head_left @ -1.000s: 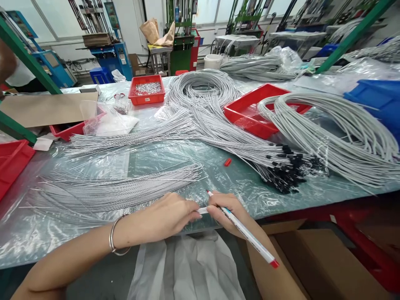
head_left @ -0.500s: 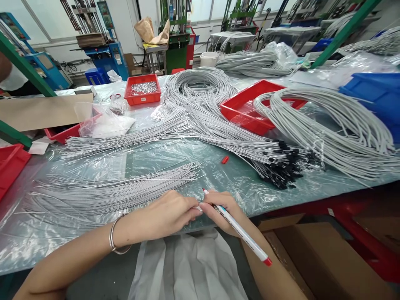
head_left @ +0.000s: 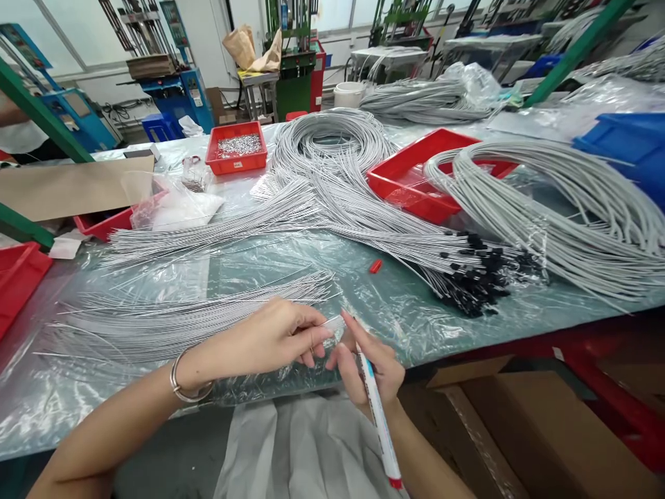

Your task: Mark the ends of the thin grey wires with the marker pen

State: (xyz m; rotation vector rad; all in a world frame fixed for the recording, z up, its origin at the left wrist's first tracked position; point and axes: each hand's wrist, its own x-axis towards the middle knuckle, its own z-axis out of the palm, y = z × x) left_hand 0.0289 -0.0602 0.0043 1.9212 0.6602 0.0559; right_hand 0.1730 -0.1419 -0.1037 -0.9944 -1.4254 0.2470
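Observation:
My left hand [head_left: 291, 336] pinches a thin pale wire [head_left: 333, 321], whose short end sticks out to the right of the fingertips. Across from it, my right hand [head_left: 368, 364] holds a white marker pen [head_left: 382, 426] with a red end pointing down toward my lap. The pen's tip is hidden among the fingers. My right index finger stretches up to the wire's end. A small red pen cap [head_left: 375, 266] lies beyond my hands. Left of it spreads a bundle of thin grey wires [head_left: 181, 322], partly behind my left forearm.
Black-ended wires [head_left: 472, 277] fan out at the right, beside a thick cable coil [head_left: 571, 208] and a red tray [head_left: 415, 201]. Farther back are another coil [head_left: 332, 132] and a red bin of small metal parts [head_left: 236, 163]. Cardboard boxes [head_left: 545, 423] stand below the table edge.
My hands have drawn slightly apart, exposing the wire's end. The marker pen has swung steeper in my right hand, and my right index finger has straightened.

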